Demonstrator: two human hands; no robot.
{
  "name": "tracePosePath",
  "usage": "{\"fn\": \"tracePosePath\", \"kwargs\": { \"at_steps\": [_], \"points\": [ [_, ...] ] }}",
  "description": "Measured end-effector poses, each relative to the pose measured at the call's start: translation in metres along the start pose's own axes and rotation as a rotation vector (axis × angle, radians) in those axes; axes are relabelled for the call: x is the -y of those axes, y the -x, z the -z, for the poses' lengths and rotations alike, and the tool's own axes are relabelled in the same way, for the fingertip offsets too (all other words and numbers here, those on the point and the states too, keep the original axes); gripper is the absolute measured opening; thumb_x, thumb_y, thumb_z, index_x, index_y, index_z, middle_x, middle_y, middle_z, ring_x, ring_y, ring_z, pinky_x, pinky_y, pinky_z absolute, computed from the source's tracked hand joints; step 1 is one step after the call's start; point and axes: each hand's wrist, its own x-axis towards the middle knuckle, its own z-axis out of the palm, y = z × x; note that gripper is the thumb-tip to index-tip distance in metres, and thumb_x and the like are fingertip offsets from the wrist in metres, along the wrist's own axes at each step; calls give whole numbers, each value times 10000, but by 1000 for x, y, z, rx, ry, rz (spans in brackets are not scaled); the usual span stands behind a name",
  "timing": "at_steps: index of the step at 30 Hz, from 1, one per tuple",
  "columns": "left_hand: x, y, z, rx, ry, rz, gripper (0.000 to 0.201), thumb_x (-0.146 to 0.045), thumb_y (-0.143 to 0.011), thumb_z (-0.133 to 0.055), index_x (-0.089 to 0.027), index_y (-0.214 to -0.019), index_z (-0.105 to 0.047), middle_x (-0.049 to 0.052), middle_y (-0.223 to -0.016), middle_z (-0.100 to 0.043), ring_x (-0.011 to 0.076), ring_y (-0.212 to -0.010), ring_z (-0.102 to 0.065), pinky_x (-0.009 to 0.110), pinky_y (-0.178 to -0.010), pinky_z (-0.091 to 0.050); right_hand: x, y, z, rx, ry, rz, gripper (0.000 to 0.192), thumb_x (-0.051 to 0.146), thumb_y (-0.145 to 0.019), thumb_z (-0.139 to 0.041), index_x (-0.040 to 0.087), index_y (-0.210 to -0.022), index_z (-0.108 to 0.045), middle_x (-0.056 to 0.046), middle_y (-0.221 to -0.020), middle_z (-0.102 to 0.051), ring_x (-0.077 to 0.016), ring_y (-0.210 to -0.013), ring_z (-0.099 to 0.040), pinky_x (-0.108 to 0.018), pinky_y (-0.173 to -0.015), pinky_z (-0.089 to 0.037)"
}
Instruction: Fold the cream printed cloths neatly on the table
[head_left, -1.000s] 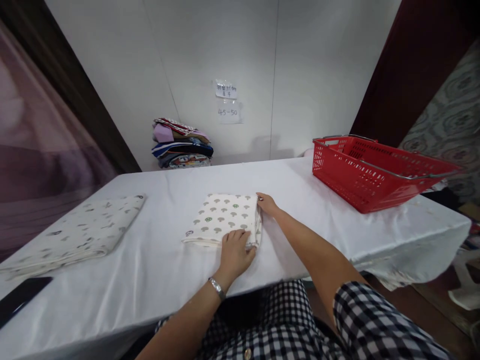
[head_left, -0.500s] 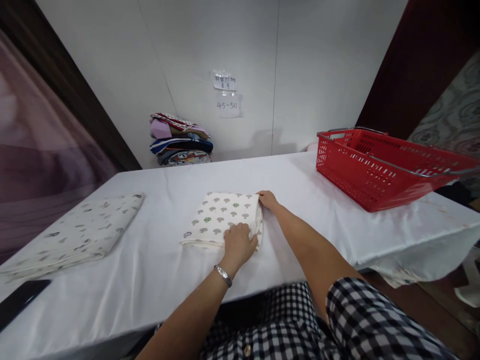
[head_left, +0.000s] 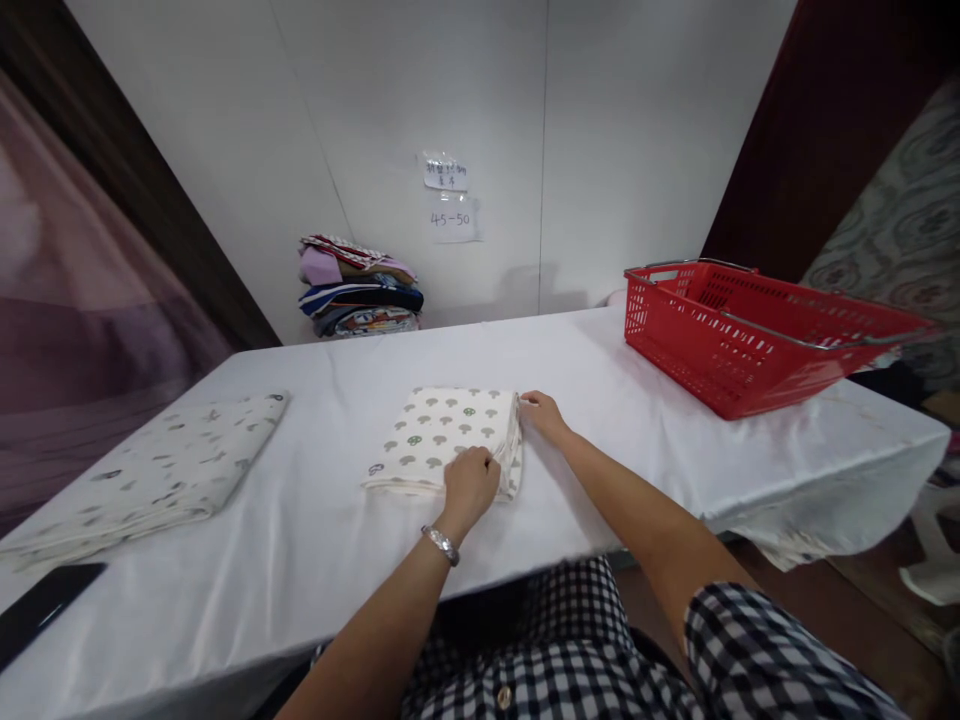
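The mushroom-print cloth (head_left: 442, 440) lies folded into a neat square mid-counter (head_left: 315, 540); the left hand (head_left: 469, 480) pinches its near right corner, the right hand (head_left: 544, 413) grips the far right edge; only final tidying looks left

Both bare arms stretch forward; the left hand (head_left: 469, 482) curls knuckles-up, fingers bent under; the right hand (head_left: 543, 414) lies farther out, fingers loosely curled.
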Motion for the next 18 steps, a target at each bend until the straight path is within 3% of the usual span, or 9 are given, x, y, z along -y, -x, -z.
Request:
{"fn": "tracePosePath", "kwargs": {
  "at_steps": [3, 7, 12, 18],
  "points": [
    [3, -3, -2, 7, 30, 32, 220, -230, -836, -388, -195, -725, -575, 47, -835, -650, 187, -823, -572, 309, -703, -366, 2, 26, 1, -11, -42, -13, 202, 238, -741, -501, 195, -850, -665, -26, -941, -676, -187, -948, -577, -339, -897, -435],
    [5, -7, -2, 37, 76, 81, 221, -234, -826, -393, -199, -728, -588, 47, -855, -667, 190, -827, -585, 305, -699, -376, 14, 47, -2, 123, -135, -91, 108, 212, -730, -545, 177, -677, -631, 11, -650, -625, -126, -649, -567, -232, -655, -453],
    [5, -6, 1, 54, 98, 81, 229, -239, -822, -391, -198, -740, -601, 53, -882, -671, 193, -849, -589, 302, -715, -383, 34, 47, -3, 293, -260, -290, 192, 204, -764, -571, 158, -578, -557, 22, -515, -555, -61, -386, -410, -194, -399, -296],
    [5, -5, 4, 68, 147, 75, 228, -244, -811, -400, -199, -740, -612, 52, -911, -673, 198, -878, -588, 302, -730, -383, 42, 41, -4, 347, -353, -444, 246, 198, -760, -628, 159, -558, -492, 50, -457, -493, -33, -334, -343, -175, -344, -195]
  ]
}}
